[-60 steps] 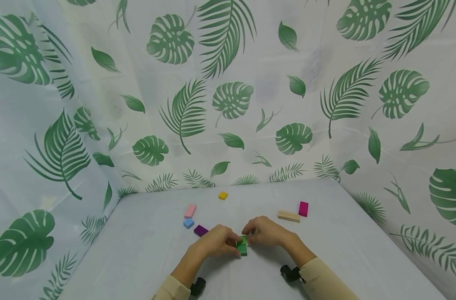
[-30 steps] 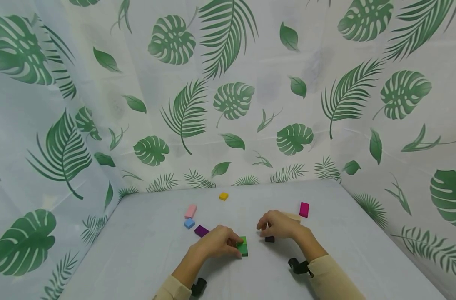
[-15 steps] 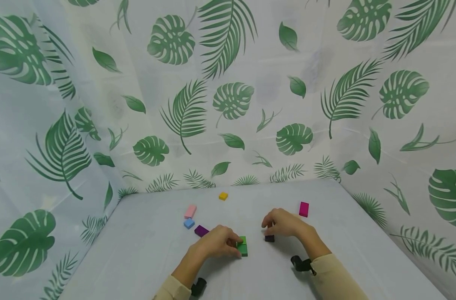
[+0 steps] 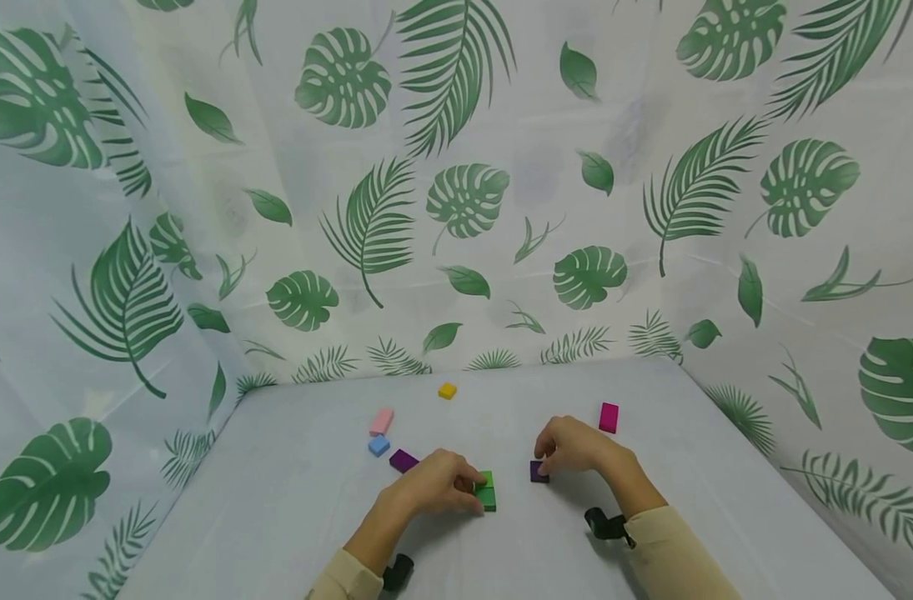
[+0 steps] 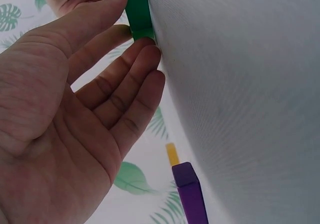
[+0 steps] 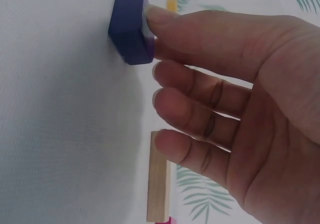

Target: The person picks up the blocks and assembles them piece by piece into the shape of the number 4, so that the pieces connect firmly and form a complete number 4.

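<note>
My left hand point(image 4: 435, 483) pinches a green block point(image 4: 486, 500) between thumb and forefinger at the table's middle. A lighter green block point(image 4: 489, 478) lies against its far side. In the left wrist view, the other fingers curve loosely below the green block point(image 5: 139, 8). To the right, my right hand point(image 4: 576, 446) has its thumb and forefinger on a small dark purple block point(image 4: 537, 474). The right wrist view shows the thumb tip on one face of that dark block point(image 6: 131, 26), the forefinger partly hidden behind, and the remaining fingers held apart from it.
A purple block point(image 4: 403, 461), a blue block point(image 4: 378, 446) and a pink block point(image 4: 381, 422) lie left. Farther back is a yellow block point(image 4: 447, 391); a magenta block point(image 4: 609, 417) lies right. A wooden block point(image 6: 158, 184) shows beyond the right fingers. Leaf-patterned sheets enclose the table point(image 4: 276, 517).
My right hand has left the green blocks and moved right to the dark purple block, whose top now shows more. The wooden block has become hidden in the head view. My left hand stays put.
</note>
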The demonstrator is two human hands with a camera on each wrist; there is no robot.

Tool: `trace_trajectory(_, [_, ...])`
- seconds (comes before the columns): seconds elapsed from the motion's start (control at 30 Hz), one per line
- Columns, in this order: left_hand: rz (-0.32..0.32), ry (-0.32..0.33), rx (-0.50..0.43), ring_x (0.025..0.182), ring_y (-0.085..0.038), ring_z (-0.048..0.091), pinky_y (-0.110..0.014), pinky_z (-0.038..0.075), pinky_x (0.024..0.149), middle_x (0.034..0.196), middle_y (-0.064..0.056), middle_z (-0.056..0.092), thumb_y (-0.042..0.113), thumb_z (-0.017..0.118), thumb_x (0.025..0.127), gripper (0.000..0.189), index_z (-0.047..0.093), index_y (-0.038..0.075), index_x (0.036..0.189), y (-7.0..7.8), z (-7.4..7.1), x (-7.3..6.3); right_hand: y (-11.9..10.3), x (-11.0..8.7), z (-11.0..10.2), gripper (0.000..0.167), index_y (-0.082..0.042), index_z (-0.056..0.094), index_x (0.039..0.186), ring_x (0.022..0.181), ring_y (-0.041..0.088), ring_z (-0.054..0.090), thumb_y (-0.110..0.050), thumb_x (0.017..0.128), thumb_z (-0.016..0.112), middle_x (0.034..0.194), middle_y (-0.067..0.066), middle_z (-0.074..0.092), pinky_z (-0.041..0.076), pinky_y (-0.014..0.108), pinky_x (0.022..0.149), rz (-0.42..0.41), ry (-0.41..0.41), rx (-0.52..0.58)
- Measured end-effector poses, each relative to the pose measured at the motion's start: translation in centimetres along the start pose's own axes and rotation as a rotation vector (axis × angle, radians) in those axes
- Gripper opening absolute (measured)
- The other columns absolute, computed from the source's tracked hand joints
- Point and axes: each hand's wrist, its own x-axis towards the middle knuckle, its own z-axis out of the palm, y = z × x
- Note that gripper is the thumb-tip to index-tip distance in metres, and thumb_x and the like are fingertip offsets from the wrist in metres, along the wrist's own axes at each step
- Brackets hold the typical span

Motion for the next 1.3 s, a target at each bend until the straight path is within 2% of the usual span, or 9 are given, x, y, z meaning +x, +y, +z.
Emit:
trace_trajectory(0.3, [0.011, 0.010, 0.010, 0.080, 0.001, 0.062, -0.017, 0.053, 0.073, 0.098, 0.010, 0.075, 0.026, 0.088, 0.084, 0.041, 0.079, 0.014, 0.122, -0.05, 0.05, 0.01, -0.12, -0.09, -0.06, 0.011, -0.015, 0.079, 0.087, 0.076, 0.016, 0.057, -0.014, 0.082, 0.088, 0.077, -0.003, 0.065, 0.048, 0.034, 0.068, 0.042, -0.012, -0.004])
trace_trajectory(0.57, [0.010, 0.010, 0.001, 0.082, 0.003, 0.064, -0.016, 0.054, 0.076, 0.106, 0.007, 0.077, 0.024, 0.088, 0.085, 0.041, 0.078, 0.011, 0.122, -0.06, 0.21, 0.08, -0.27, -0.17, 0.05, 0.009, -0.014, 0.080, 0.087, 0.076, 0.017, 0.057, -0.012, 0.082, 0.088, 0.075, -0.003, 0.065, 0.048, 0.035, 0.068, 0.020, -0.017, -0.006])
trace_trajectory(1.07, [-0.017, 0.001, 0.031, 0.081, 0.002, 0.062, -0.016, 0.053, 0.076, 0.102, 0.011, 0.075, 0.021, 0.088, 0.085, 0.039, 0.078, 0.013, 0.122, 0.44, 0.24, 0.01, -0.15, -0.19, 0.23, 0.010, -0.014, 0.079, 0.087, 0.076, 0.017, 0.057, -0.012, 0.082, 0.088, 0.076, -0.003, 0.065, 0.047, 0.035, 0.067, 0.004, -0.022, 0.007])
trace_trajectory(1.3, [-0.010, 0.004, 0.053, 0.080, 0.002, 0.061, -0.016, 0.053, 0.076, 0.101, 0.011, 0.075, 0.021, 0.087, 0.086, 0.039, 0.078, 0.012, 0.122, 0.53, 0.31, 0.10, -0.09, -0.17, 0.24, 0.009, -0.014, 0.080, 0.087, 0.076, 0.017, 0.057, -0.012, 0.082, 0.087, 0.075, -0.004, 0.065, 0.048, 0.035, 0.066, -0.017, -0.026, 0.005])
